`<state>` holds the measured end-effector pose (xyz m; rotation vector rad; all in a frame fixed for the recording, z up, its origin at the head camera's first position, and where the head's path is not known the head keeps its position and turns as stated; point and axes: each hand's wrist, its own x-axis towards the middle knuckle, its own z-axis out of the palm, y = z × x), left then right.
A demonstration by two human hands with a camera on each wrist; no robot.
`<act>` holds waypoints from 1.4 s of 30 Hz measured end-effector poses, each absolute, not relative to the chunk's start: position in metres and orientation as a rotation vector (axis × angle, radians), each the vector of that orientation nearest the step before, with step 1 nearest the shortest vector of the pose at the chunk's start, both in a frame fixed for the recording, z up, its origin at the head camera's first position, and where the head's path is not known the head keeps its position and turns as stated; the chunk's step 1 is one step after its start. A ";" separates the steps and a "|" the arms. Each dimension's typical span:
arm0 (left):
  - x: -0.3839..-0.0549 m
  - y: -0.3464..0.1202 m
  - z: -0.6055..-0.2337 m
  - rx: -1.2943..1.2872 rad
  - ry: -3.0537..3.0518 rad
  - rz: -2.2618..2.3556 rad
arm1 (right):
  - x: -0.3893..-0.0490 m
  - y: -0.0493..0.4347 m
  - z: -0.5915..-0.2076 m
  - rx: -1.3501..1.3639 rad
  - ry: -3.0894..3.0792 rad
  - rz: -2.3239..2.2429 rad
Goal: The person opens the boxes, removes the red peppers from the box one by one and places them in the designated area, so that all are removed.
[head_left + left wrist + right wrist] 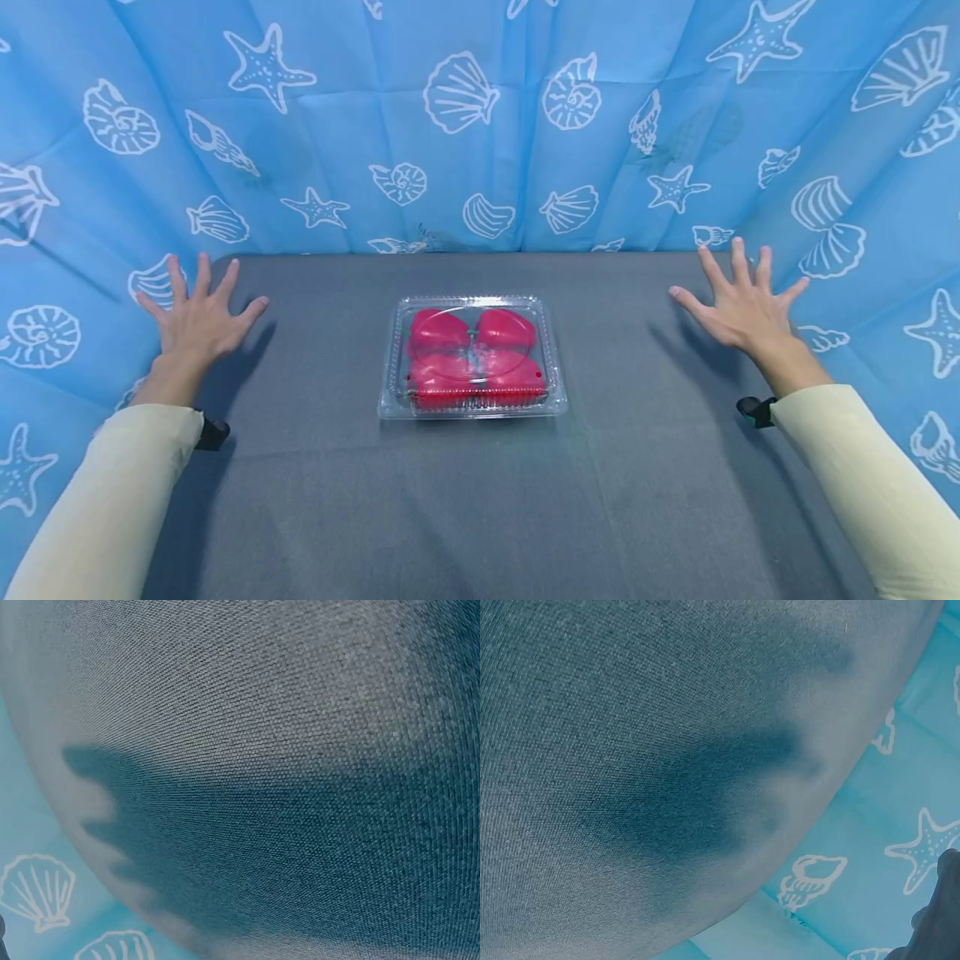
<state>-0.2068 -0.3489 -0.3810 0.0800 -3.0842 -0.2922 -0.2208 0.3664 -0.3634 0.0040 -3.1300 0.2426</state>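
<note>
A clear plastic clamshell box [557,398] sits with its lid down near the middle of the grey table. Inside it show several red, strawberry-like fruits [438,329] with bits of green. To the left of the box, my left hand [198,323] is held over the table's left edge with its fingers spread. My right hand [742,312] is spread in the same way over the right edge, well apart from the box. Both hands hold nothing. The wrist views show mostly grey cloth with the hands' shadows on it.
Grey cloth covers the table [480,508], whose far corners are rounded. Behind it and along both sides hangs a blue curtain [517,150] printed with white shells and starfish. Each wrist carries a black strap, the left strap [213,434] and right strap [753,412].
</note>
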 end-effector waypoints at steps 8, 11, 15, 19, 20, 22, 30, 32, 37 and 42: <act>-0.206 -0.345 -0.379 0.062 -3.068 -0.311 | -0.219 0.357 -0.359 0.041 -3.119 0.231; -0.205 -0.343 -0.379 0.047 -3.071 -0.312 | -0.219 0.352 -0.357 0.060 -3.111 0.229; -0.205 -0.341 -0.378 0.019 -3.070 -0.292 | -0.217 0.346 -0.355 0.097 -3.101 0.231; -0.205 -0.336 -0.375 -0.016 -3.061 -0.280 | -0.214 0.338 -0.353 0.133 -3.090 0.228; -0.205 -0.334 -0.374 -0.026 -3.060 -0.279 | -0.213 0.336 -0.352 0.141 -3.087 0.227; -0.204 -0.331 -0.373 -0.047 -3.060 -0.271 | -0.211 0.332 -0.350 0.158 -3.083 0.219; -0.200 -0.312 -0.365 -0.162 -3.045 -0.210 | -0.205 0.312 -0.343 0.258 -3.053 0.201; -0.199 -0.308 -0.364 -0.195 -3.035 -0.204 | -0.204 0.305 -0.341 0.290 -3.038 0.192; -0.195 -0.295 -0.362 -0.257 -3.011 -0.205 | -0.200 0.288 -0.337 0.361 -3.008 0.182; -0.190 -0.279 -0.359 -0.315 -2.991 -0.203 | -0.195 0.274 -0.334 0.417 -2.989 0.188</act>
